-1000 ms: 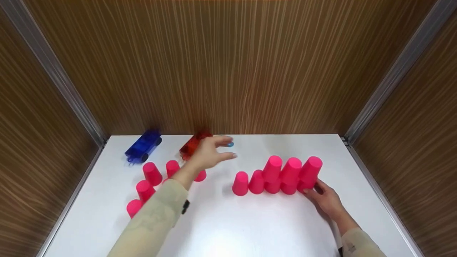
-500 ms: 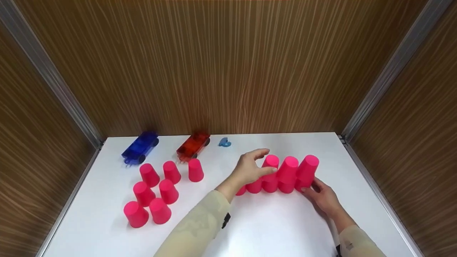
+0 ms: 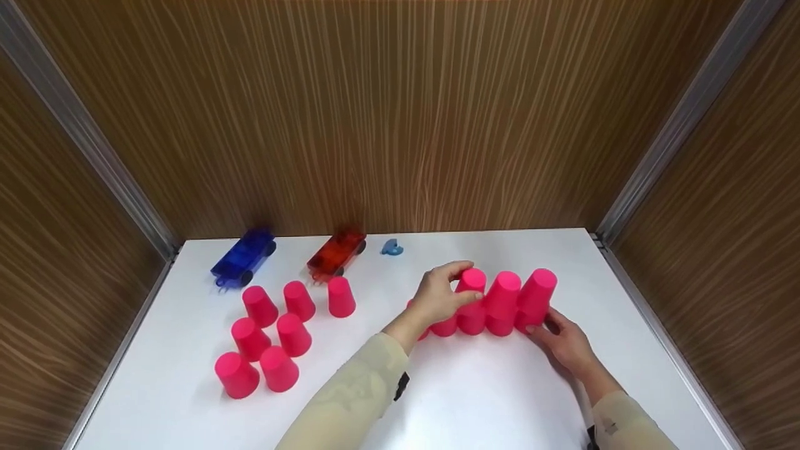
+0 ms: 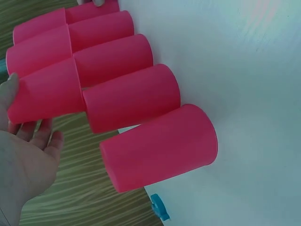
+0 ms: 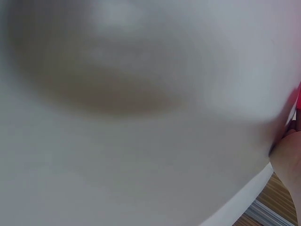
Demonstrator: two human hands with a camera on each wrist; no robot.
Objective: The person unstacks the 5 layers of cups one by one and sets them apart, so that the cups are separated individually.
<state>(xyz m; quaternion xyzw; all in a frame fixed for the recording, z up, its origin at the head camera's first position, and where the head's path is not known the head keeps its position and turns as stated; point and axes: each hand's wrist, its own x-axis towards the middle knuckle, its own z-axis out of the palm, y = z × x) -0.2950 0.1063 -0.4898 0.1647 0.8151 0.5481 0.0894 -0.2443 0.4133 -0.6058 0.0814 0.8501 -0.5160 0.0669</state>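
Observation:
Pink cups stand upside down in a row on the white table (image 3: 487, 400), with three more standing on the row's right part. My left hand (image 3: 437, 297) holds the leftmost upper cup (image 3: 473, 279), thumb in front and fingers behind. In the left wrist view this left hand (image 4: 28, 160) has its thumb and fingertips on that same upper cup (image 4: 47, 92). My right hand (image 3: 569, 347) grips the rightmost lower cup (image 3: 522, 320) low down, beneath the rightmost upper cup (image 3: 539, 294). Only an edge of the right hand (image 5: 289, 155) shows in the right wrist view.
Left of the row stand several separate pink cups (image 3: 294, 334). Behind them are a clear blue toy car (image 3: 245, 256) and a clear red toy car (image 3: 337, 255). A small light-blue piece (image 3: 392, 247) lies near the back edge. Wood-grain panels (image 3: 400, 119) enclose the table.
My left hand has moved right from above the red car to the leftmost upper cup and now holds it. The right hand has stayed at the rightmost lower cup.

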